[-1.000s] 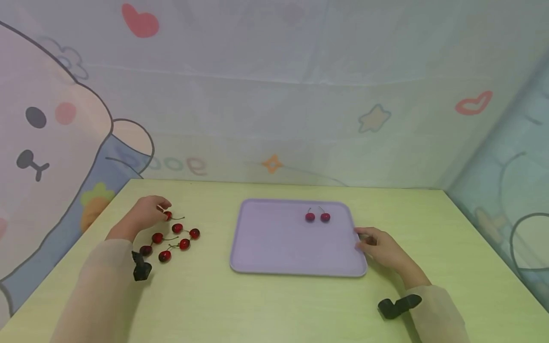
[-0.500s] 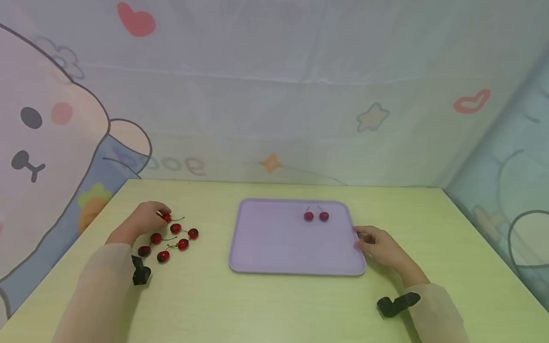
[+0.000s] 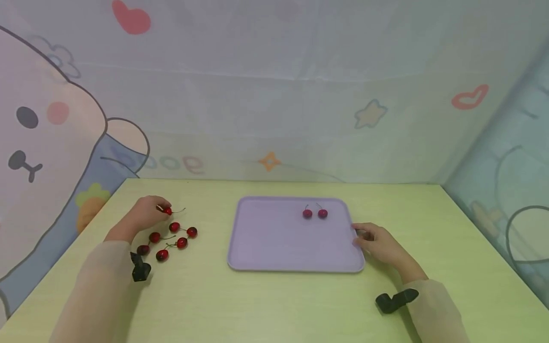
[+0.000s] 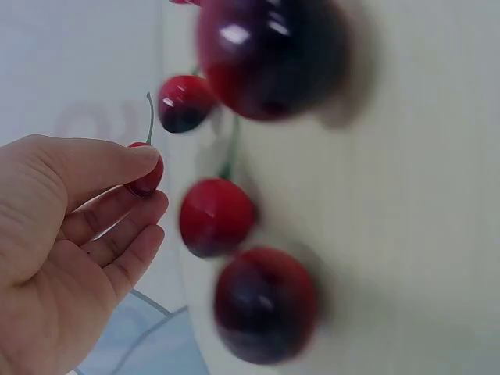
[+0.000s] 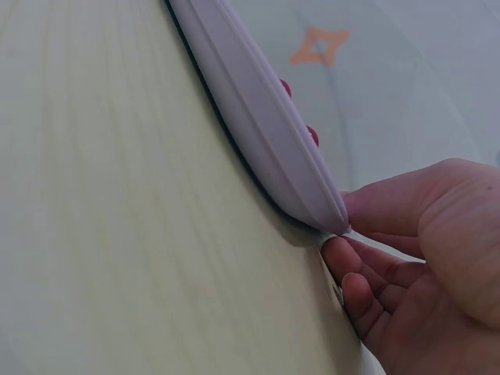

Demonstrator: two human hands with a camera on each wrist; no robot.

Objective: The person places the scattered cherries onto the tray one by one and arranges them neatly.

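My left hand (image 3: pixel 147 212) pinches a red cherry (image 3: pixel 167 210) between thumb and fingers, its green stem pointing away. In the left wrist view that cherry (image 4: pixel 145 173) sits under the thumb tip, just above the table. Several more dark red cherries (image 3: pixel 182 243) lie in a loose group by this hand, some with stems crossing. My right hand (image 3: pixel 381 243) holds the right edge of a lilac tray (image 3: pixel 274 238). In the right wrist view the thumb meets the tray's rim (image 5: pixel 312 176) and the other fingers bend low beside it. Two cherries (image 3: pixel 315 214) lie on the tray near its far right.
The pale yellow-green table (image 3: pixel 274 305) carries the tray at its middle and the loose cherries on the left. A printed cloth (image 3: pixel 257 95) hangs behind the table's back edge and along the sides. A black wrist mount (image 3: pixel 140 268) sits on each sleeve.
My left hand has closed its fingers on the cherry farthest back and raised it slightly. My right hand stays at the tray's edge. The whole head view has shifted a little.
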